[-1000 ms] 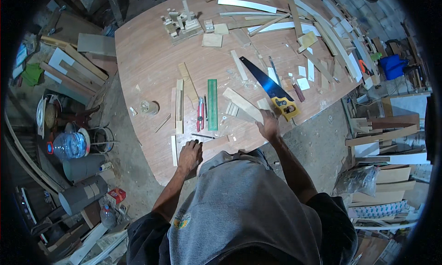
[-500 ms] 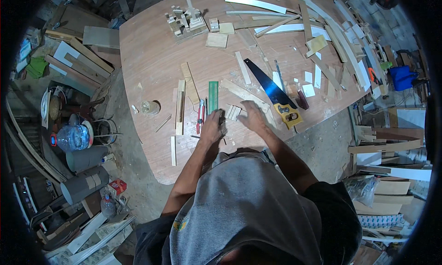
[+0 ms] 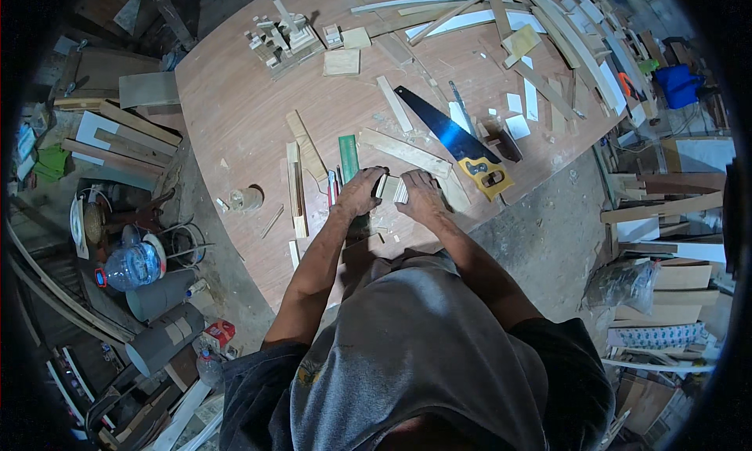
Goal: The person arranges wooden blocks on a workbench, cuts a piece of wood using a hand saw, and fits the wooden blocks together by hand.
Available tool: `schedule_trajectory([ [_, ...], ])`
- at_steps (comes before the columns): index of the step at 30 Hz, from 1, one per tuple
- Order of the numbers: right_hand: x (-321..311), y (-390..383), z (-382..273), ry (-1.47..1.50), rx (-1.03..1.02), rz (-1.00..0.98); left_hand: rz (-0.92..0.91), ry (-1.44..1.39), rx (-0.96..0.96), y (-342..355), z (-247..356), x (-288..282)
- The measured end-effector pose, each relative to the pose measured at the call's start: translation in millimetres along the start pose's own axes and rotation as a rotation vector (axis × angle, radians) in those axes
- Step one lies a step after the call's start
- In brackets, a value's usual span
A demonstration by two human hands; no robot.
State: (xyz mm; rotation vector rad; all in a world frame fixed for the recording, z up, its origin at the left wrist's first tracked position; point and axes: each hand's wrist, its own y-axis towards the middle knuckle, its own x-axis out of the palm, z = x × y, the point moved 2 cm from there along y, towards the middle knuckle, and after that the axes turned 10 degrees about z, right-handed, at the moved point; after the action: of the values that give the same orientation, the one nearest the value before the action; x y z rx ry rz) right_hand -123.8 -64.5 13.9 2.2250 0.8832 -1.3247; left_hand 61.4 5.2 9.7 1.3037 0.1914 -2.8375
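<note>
Both hands met over a small pale wood block point(image 3: 389, 188) at the near edge of the brown table point(image 3: 235, 114); the left hand point(image 3: 359, 192) gripped its left side, the right hand point(image 3: 419, 196) its right (a green ruler point(image 3: 348, 158) lay just beyond; a blue handsaw point(image 3: 454, 137) nearby).

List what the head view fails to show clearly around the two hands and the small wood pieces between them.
- Small wood pieces: number and shape too small to tell; both hands cover their ends.
- Left hand and right hand: grip unclear, fingers hidden.
- Green ruler: near end under the left hand.
- Table: near edge hidden by the person's body.
</note>
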Motion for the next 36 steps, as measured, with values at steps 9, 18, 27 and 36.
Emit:
schedule_trajectory([
  [9, -7, 1, -7, -0.012, -0.069, -0.026, 0.012, 0.009, 0.037, -5, -3, -2],
  [18, -12, -2, -9, 0.013, -0.084, -0.026, 0.006, -0.008, 0.054, -6, -7, 2],
  [27, -7, -8, 8, 0.125, -0.077, 0.004, 0.080, -0.100, 0.062, -17, -20, 6],
  [36, -9, -26, 25, 0.110, -0.052, 0.015, 0.042, -0.091, 0.035, -24, -18, 3],
])
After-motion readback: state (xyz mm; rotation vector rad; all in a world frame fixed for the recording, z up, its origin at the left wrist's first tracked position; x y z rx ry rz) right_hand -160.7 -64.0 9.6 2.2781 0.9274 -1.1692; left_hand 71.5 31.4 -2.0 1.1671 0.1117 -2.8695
